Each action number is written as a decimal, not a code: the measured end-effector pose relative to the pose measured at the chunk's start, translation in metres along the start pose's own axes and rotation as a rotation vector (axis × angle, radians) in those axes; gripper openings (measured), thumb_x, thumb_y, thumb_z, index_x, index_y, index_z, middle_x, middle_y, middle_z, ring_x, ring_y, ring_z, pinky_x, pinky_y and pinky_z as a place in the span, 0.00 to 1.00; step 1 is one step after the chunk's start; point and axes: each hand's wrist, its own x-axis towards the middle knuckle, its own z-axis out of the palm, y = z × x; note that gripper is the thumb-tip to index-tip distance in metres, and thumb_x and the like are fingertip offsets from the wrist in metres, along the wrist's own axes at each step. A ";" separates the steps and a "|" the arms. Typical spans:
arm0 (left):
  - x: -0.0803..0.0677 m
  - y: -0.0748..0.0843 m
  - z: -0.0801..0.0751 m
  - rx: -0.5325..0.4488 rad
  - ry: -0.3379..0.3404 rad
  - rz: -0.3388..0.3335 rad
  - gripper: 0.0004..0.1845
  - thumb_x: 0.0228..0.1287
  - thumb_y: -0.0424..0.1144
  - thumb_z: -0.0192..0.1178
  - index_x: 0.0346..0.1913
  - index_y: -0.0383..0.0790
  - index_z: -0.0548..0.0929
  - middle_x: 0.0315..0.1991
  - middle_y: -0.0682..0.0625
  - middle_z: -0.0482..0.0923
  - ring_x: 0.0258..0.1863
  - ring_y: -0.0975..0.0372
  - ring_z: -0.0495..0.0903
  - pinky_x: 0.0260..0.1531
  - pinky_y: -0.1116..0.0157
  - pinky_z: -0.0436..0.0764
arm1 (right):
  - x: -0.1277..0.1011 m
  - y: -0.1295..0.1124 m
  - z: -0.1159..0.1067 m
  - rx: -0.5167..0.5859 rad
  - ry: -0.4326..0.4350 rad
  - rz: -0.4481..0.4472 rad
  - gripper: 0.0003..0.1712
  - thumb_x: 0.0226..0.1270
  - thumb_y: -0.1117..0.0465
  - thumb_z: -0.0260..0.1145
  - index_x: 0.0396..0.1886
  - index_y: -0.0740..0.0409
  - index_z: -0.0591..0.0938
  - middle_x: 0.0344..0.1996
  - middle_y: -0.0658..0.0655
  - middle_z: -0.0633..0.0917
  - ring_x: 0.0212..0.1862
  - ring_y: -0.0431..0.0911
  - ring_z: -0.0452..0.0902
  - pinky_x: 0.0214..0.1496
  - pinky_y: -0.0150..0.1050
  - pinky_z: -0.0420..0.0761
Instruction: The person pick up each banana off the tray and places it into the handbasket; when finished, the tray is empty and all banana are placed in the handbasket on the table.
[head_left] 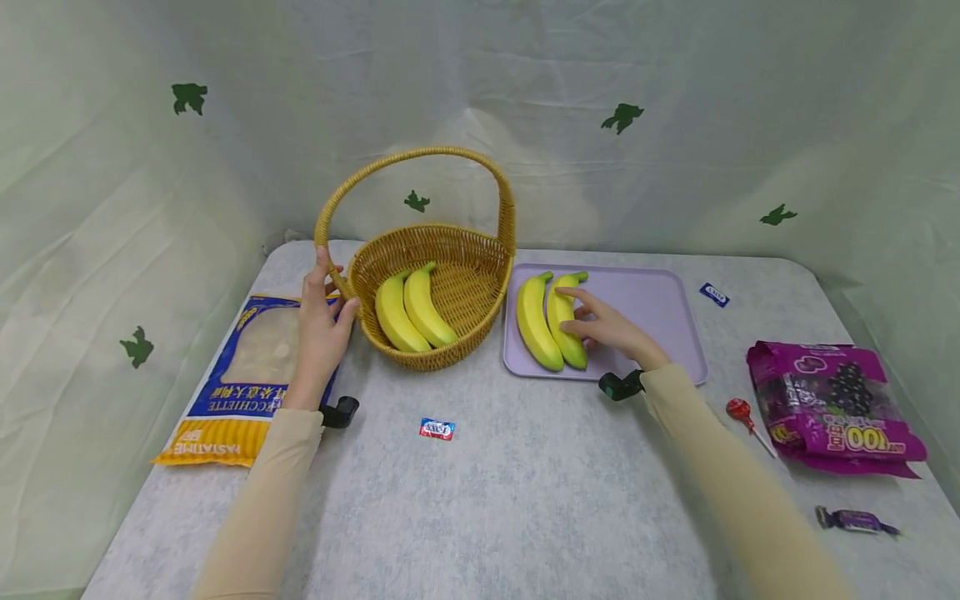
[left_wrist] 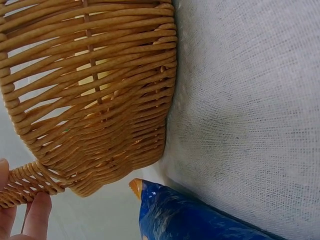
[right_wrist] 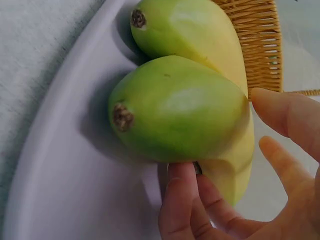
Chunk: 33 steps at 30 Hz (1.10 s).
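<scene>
My left hand [head_left: 324, 329] grips the left base of the handle of a wicker basket [head_left: 447, 362]; thumb and fingers show around the handle in the left wrist view. Two bananas [head_left: 424, 312] lie inside the basket. On a lilac tray [head_left: 637, 292] to its right rest two more bananas, a left one [head_left: 534, 325] and a right one [head_left: 572, 354]. My right hand [head_left: 611, 325] reaches over the right banana. In the right wrist view, fingertips [right_wrist: 182, 172] touch that banana's side, while other fingers extend loosely beyond it.
A blue and yellow pasta bag [head_left: 217, 425] lies left of the basket. A small red and blue wrapped candy [head_left: 437, 429] is in front. On the right are a purple candy bag [head_left: 832, 408], a lollipop [head_left: 738, 409], a purple wrapped candy [head_left: 858, 521] and a dark blue one [head_left: 715, 294].
</scene>
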 end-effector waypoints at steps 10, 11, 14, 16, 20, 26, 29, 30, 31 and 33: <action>0.000 0.000 0.001 0.010 0.000 0.015 0.50 0.65 0.20 0.53 0.74 0.74 0.47 0.63 0.36 0.58 0.59 0.39 0.67 0.54 0.40 0.70 | 0.007 -0.003 0.004 -0.126 0.014 -0.017 0.35 0.68 0.56 0.61 0.73 0.50 0.62 0.45 0.66 0.74 0.38 0.54 0.69 0.37 0.43 0.73; 0.000 0.000 0.001 0.015 0.000 0.015 0.50 0.65 0.20 0.53 0.74 0.74 0.47 0.63 0.36 0.58 0.59 0.40 0.67 0.54 0.40 0.70 | 0.006 -0.003 0.004 -0.130 0.023 -0.014 0.35 0.68 0.56 0.62 0.72 0.50 0.62 0.45 0.66 0.74 0.39 0.54 0.70 0.37 0.42 0.73; 0.000 -0.001 0.001 0.018 0.000 0.018 0.50 0.65 0.20 0.53 0.74 0.74 0.47 0.63 0.35 0.58 0.59 0.40 0.67 0.54 0.40 0.70 | 0.004 -0.005 0.002 -0.119 0.052 -0.014 0.34 0.67 0.55 0.62 0.71 0.49 0.64 0.48 0.67 0.73 0.45 0.56 0.69 0.40 0.43 0.73; 0.000 -0.001 0.000 0.012 0.000 0.024 0.50 0.65 0.20 0.53 0.74 0.74 0.47 0.63 0.34 0.58 0.58 0.39 0.67 0.54 0.40 0.70 | 0.002 -0.007 0.001 -0.102 0.066 -0.019 0.33 0.67 0.55 0.62 0.71 0.48 0.64 0.50 0.67 0.72 0.48 0.57 0.68 0.42 0.44 0.74; 0.000 -0.001 -0.001 0.002 0.002 0.028 0.49 0.65 0.21 0.54 0.73 0.74 0.48 0.62 0.32 0.59 0.57 0.38 0.67 0.53 0.39 0.70 | -0.001 -0.011 -0.002 -0.061 0.067 -0.046 0.34 0.68 0.54 0.61 0.72 0.46 0.63 0.52 0.66 0.70 0.50 0.57 0.66 0.43 0.47 0.77; 0.000 0.001 -0.002 0.011 -0.003 0.000 0.49 0.65 0.25 0.57 0.73 0.76 0.48 0.62 0.34 0.59 0.57 0.41 0.68 0.55 0.41 0.71 | -0.008 -0.026 -0.001 0.001 0.031 -0.106 0.35 0.69 0.52 0.61 0.73 0.44 0.62 0.54 0.65 0.69 0.53 0.55 0.66 0.47 0.47 0.79; 0.000 0.001 -0.002 0.021 -0.001 -0.003 0.49 0.64 0.25 0.58 0.73 0.76 0.47 0.62 0.34 0.60 0.58 0.41 0.68 0.54 0.41 0.71 | -0.012 -0.039 0.003 0.038 0.014 -0.136 0.35 0.69 0.51 0.62 0.73 0.43 0.62 0.53 0.65 0.69 0.52 0.55 0.68 0.48 0.48 0.79; 0.000 0.001 -0.002 0.024 0.001 -0.002 0.50 0.64 0.25 0.58 0.73 0.76 0.48 0.62 0.34 0.60 0.58 0.41 0.68 0.54 0.41 0.71 | -0.013 -0.044 0.004 0.050 0.009 -0.146 0.35 0.69 0.51 0.62 0.73 0.43 0.62 0.53 0.65 0.69 0.51 0.55 0.69 0.48 0.48 0.79; 0.000 0.001 -0.002 0.028 0.003 0.001 0.50 0.64 0.25 0.58 0.73 0.75 0.48 0.62 0.34 0.60 0.58 0.41 0.69 0.54 0.41 0.71 | -0.014 -0.049 0.006 0.060 0.002 -0.153 0.35 0.69 0.51 0.62 0.73 0.42 0.62 0.52 0.64 0.69 0.50 0.55 0.70 0.49 0.48 0.79; 0.000 0.001 -0.002 0.030 0.005 0.003 0.50 0.63 0.24 0.58 0.74 0.74 0.48 0.62 0.34 0.60 0.58 0.41 0.69 0.53 0.41 0.71 | -0.016 -0.057 0.010 0.077 -0.009 -0.169 0.34 0.69 0.51 0.62 0.73 0.41 0.62 0.52 0.64 0.69 0.48 0.55 0.72 0.49 0.47 0.79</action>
